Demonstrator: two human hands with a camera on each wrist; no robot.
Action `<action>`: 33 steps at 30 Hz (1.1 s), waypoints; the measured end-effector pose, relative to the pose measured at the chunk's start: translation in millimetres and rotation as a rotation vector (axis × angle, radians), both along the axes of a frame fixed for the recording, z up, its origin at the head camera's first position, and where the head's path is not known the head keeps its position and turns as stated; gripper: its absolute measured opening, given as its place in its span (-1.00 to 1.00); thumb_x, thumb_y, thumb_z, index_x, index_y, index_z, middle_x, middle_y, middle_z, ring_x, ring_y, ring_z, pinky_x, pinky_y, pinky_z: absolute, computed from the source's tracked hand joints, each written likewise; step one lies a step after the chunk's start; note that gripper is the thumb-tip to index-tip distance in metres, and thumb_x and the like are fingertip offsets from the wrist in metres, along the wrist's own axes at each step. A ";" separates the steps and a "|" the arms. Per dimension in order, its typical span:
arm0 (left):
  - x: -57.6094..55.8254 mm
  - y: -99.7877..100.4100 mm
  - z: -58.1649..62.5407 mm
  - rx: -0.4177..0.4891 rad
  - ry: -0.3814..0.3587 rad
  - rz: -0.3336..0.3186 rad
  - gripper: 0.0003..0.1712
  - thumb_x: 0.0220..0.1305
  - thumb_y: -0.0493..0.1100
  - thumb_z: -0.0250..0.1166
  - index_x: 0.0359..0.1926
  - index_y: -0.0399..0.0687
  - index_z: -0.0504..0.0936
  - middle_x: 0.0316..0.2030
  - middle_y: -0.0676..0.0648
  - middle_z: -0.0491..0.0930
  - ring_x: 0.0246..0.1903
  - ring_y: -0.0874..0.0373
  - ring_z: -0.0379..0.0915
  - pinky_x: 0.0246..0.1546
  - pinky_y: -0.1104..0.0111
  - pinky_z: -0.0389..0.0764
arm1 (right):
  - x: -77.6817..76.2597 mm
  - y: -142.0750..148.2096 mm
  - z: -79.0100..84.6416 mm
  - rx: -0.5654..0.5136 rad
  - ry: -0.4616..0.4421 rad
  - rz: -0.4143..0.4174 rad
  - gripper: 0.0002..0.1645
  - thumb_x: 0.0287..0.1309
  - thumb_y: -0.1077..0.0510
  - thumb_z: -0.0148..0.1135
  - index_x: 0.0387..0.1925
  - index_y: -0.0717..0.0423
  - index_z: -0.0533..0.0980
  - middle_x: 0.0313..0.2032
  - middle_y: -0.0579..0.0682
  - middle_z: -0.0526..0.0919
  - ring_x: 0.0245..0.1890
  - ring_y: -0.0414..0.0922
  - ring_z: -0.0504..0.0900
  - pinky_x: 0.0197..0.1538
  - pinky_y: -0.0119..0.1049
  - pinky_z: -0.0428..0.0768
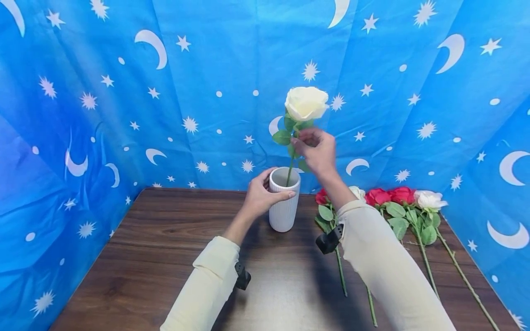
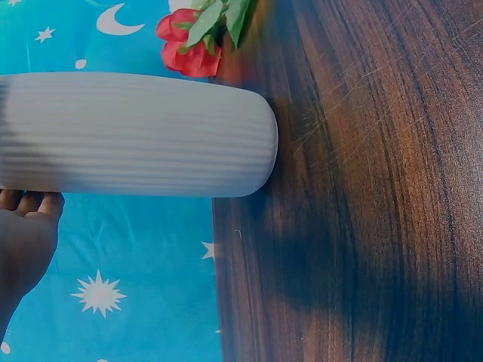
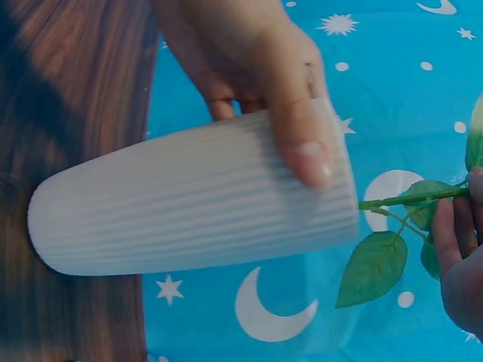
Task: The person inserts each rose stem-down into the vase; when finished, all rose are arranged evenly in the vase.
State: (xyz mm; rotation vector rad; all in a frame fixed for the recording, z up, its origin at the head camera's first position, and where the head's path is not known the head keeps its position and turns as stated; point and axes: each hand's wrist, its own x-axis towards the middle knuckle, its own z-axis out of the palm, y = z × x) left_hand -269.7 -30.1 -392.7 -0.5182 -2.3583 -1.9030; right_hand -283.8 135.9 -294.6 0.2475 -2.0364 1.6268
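A white ribbed vase [image 1: 283, 211] stands upright toward the back of the table. My left hand [image 1: 265, 193] grips it near the rim, thumb across the front and fingers round the far left side. In my right hand [image 1: 316, 149] the stem of a cream-white rose [image 1: 306, 103] is pinched just below the bloom, above the vase. The lower stem [image 3: 385, 202] passes into the vase mouth, and its bottom end is hidden inside. Green leaves [image 3: 373, 264] hang outside the mouth in the right wrist view.
To the right several red roses [image 1: 377, 196] and white roses [image 1: 430, 200] lie on the brown wooden table [image 1: 174, 239], stems toward the front. My right sleeve [image 1: 381, 248] covers part of them. A blue cloth [image 1: 223, 55] with moons and stars hangs behind and at both sides.
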 end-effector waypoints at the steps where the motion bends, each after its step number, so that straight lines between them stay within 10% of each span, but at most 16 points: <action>1: -0.5 0.5 0.7 -0.003 0.000 0.000 -0.10 0.00 -0.14 0.62 0.38 -0.11 0.45 0.18 -0.16 0.63 0.17 -0.03 0.62 0.25 0.10 0.64 | -0.3 -0.2 -1.1 0.006 -0.010 -0.005 -0.79 0.17 0.31 0.39 -0.19 0.41 0.64 -0.42 -0.18 0.69 -0.42 -0.43 0.62 -0.29 -0.58 0.64; 12: -4.0 4.9 9.2 0.002 0.011 -0.005 -0.08 -0.01 -0.15 0.62 0.38 -0.14 0.44 0.20 -0.17 0.63 0.18 -0.02 0.62 0.25 0.11 0.64 | -2.4 -4.4 0.4 -0.047 0.027 0.011 -0.80 0.16 0.34 0.39 -0.22 0.44 0.63 -0.52 -0.42 0.60 -0.43 -0.42 0.61 -0.31 -0.58 0.63; 33: 5.0 1.7 -2.1 0.019 0.006 0.014 -0.12 -0.02 -0.13 0.63 0.35 -0.10 0.49 0.17 -0.16 0.65 0.15 -0.05 0.63 0.23 0.06 0.64 | -0.8 -2.2 -12.9 -0.010 -0.159 0.013 -0.69 0.29 0.24 0.34 0.01 0.35 0.61 -0.13 0.27 0.70 -0.29 -0.33 0.65 -0.19 -0.54 0.72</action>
